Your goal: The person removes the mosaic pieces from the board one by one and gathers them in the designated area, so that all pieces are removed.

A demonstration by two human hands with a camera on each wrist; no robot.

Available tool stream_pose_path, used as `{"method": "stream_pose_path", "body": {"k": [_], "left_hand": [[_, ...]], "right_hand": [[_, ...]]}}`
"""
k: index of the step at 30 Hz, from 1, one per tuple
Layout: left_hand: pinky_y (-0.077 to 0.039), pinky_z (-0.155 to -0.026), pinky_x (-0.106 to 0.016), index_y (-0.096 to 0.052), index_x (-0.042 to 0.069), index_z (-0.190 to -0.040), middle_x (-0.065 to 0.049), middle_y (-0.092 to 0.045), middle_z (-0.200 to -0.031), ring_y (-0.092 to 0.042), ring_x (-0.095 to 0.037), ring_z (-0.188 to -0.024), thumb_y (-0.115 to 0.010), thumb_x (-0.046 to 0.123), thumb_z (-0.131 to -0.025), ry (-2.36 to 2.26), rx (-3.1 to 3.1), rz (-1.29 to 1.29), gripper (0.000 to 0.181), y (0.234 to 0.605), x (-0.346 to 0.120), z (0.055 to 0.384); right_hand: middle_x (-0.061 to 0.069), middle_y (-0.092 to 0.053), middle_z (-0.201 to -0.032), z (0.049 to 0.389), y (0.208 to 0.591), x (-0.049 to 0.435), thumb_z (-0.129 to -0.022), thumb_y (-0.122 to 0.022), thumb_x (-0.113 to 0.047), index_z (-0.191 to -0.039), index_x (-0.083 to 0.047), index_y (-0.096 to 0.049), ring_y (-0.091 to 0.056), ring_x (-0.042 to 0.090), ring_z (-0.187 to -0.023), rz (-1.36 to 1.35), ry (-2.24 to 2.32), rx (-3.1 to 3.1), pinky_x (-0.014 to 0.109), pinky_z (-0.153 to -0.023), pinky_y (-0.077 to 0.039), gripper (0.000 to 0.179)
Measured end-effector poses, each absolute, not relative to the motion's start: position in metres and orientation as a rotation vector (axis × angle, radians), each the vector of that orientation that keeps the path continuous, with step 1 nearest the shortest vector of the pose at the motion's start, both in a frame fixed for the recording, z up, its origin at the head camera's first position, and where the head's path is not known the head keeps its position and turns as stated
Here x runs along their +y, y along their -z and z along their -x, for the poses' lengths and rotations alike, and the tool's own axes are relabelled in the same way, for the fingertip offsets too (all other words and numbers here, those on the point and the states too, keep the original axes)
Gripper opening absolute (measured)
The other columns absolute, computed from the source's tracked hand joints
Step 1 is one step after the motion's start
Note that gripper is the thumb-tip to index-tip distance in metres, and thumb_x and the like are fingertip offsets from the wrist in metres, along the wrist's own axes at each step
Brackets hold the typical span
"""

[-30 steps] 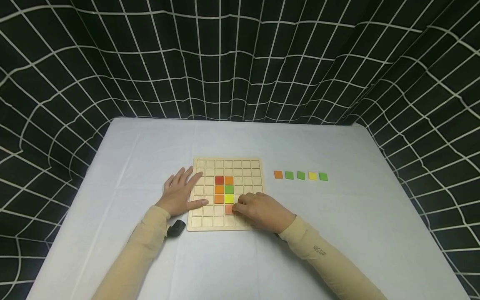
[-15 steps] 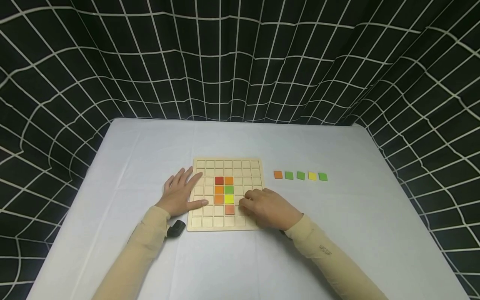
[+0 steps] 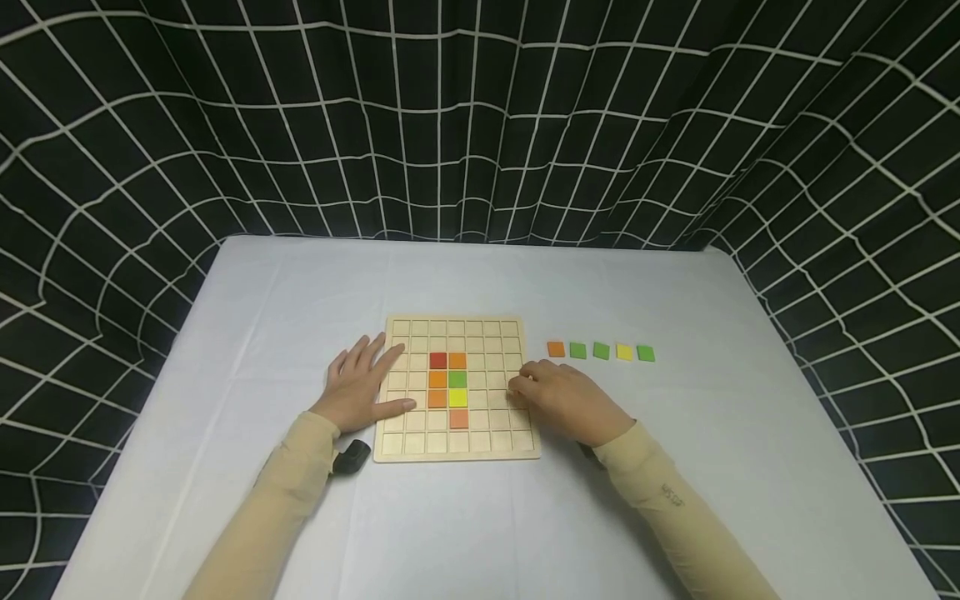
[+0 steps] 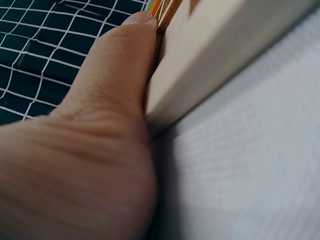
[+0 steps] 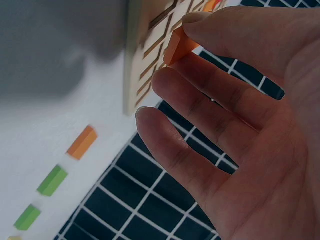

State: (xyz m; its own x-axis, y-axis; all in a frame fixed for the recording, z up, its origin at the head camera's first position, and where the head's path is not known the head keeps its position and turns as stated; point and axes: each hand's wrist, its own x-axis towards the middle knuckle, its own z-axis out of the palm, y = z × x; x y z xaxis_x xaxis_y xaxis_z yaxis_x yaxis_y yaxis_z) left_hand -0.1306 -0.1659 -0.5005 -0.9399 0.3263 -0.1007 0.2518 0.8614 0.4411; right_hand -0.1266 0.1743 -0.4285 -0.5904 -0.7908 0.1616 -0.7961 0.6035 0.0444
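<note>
A wooden grid board [image 3: 495, 446] lies on the table, with a block of coloured tiles in its middle: a red tile [image 3: 438, 361], a green tile [image 3: 457, 379], a yellow tile [image 3: 458, 397], a salmon tile [image 3: 459, 418] and several orange ones. My left hand [image 3: 354, 393] rests on the board's left edge with fingers spread and straight. Over the right edge, my right hand [image 3: 566, 402] pinches an orange tile [image 5: 178, 47] between thumb and fingers, as the right wrist view shows. That tile is hidden in the head view.
To the right of the board several loose tiles lie in a row on the white table [image 3: 600, 292]: an orange tile [image 3: 556, 349], green tiles such as this green tile [image 3: 577, 351], and a yellow tile [image 3: 624, 352]. A black gridded curtain [image 3: 450, 125] surrounds the table.
My right hand has moved from beside the salmon tile rightward and slightly away to the board's right edge, uncovering squares on the board's lower right. My left hand has stayed still.
</note>
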Motion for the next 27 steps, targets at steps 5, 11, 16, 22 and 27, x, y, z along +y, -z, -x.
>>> {"method": "stream_pose_path", "body": {"k": [5,11,16,22,27], "left_hand": [[-0.001,-0.113,-0.058,-0.018,0.024,-0.154,-0.01,-0.004,-0.161,0.001,-0.035,-0.147,-0.055,0.072,-0.08,-0.637,2.858,-0.445,0.095,0.499,-0.166,0.13],[-0.001,-0.113,-0.058,-0.018,0.023,-0.153,-0.011,-0.006,-0.161,0.0,-0.035,-0.147,-0.058,0.069,-0.081,-0.634,2.861,-0.446,0.095,0.494,-0.165,0.129],[-0.001,-0.113,-0.059,-0.019,0.022,-0.153,-0.012,-0.006,-0.161,0.0,-0.036,-0.146,-0.06,0.066,-0.081,-0.639,2.855,-0.446,0.094,0.491,-0.163,0.129],[-0.001,-0.113,-0.059,-0.019,0.021,-0.153,-0.013,-0.006,-0.161,0.0,-0.036,-0.146,-0.06,0.066,-0.081,-0.647,2.854,-0.456,0.094,0.491,-0.164,0.129],[-0.001,-0.113,-0.059,-0.019,0.022,-0.153,-0.012,-0.006,-0.161,0.0,-0.036,-0.146,-0.059,0.067,-0.081,-0.641,2.862,-0.458,0.094,0.493,-0.165,0.129]], "right_hand": [[0.0,-0.063,-0.095,0.131,0.431,0.183,-0.085,-0.072,-0.008,-0.105,-0.015,-0.066,-0.062,0.016,-0.087,-1.281,-0.034,-2.702,0.03,-0.07,-0.054,0.022],[0.002,-0.064,-0.095,0.135,0.432,0.193,-0.084,-0.073,-0.011,-0.104,-0.015,-0.068,-0.063,0.018,-0.086,-1.225,-0.083,-2.719,0.031,-0.071,-0.054,0.021],[0.006,-0.066,-0.097,0.136,0.434,0.201,-0.083,-0.074,-0.007,-0.106,-0.014,-0.068,-0.065,0.021,-0.089,-1.197,-0.082,-2.727,0.033,-0.073,-0.055,0.025],[0.007,-0.067,-0.1,0.138,0.435,0.21,-0.084,-0.072,-0.004,-0.107,-0.011,-0.067,-0.065,0.021,-0.089,-1.155,-0.084,-2.768,0.034,-0.075,-0.055,0.025],[0.006,-0.066,-0.099,0.138,0.435,0.215,-0.084,-0.071,-0.003,-0.107,-0.009,-0.066,-0.064,0.02,-0.09,-1.14,-0.099,-2.772,0.033,-0.078,-0.054,0.024]]}}
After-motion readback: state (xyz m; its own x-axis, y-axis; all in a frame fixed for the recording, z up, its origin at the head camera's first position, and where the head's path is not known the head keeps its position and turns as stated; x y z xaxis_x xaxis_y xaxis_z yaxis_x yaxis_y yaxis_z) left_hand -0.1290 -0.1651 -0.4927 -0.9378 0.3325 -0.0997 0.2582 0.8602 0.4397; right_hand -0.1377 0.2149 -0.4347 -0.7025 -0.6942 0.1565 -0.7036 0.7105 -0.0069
